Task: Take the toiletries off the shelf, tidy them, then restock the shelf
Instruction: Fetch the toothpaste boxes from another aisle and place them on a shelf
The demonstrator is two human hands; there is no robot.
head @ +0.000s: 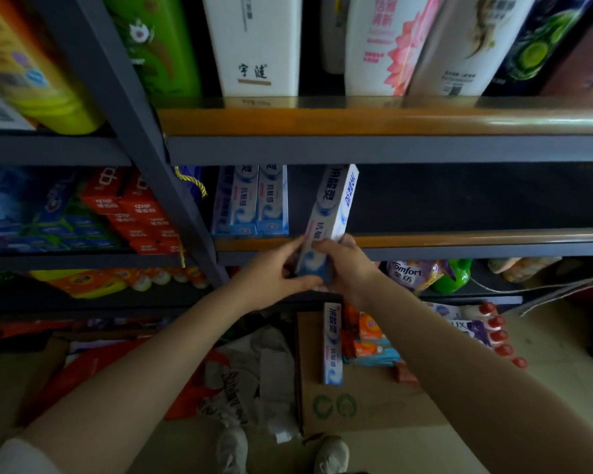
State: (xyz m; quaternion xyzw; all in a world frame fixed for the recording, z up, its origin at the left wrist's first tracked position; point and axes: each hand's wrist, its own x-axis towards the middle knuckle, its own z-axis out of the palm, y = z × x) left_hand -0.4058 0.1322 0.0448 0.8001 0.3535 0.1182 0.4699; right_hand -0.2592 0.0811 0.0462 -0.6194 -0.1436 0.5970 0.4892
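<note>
At the front edge of the middle shelf [459, 239], both hands grasp the lower end of a white-and-blue toothpaste box [329, 217]: the left hand [271, 271] curls round its left side, the right hand [346, 268] round its right, and the box tilts up over the shelf's bare dark board. Two matching boxes [250, 200] stand upright at the shelf's left end. Below, another box [332, 343] lies on a cardboard carton [356, 405] on the tiled floor.

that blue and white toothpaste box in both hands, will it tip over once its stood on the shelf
Probably tippy: the toothpaste box is tall and narrow, so its base is small. It looks like stiff, light carton, held by the left hand and right hand at its bottom end. Butting it against the two standing boxes should steady it.
</note>
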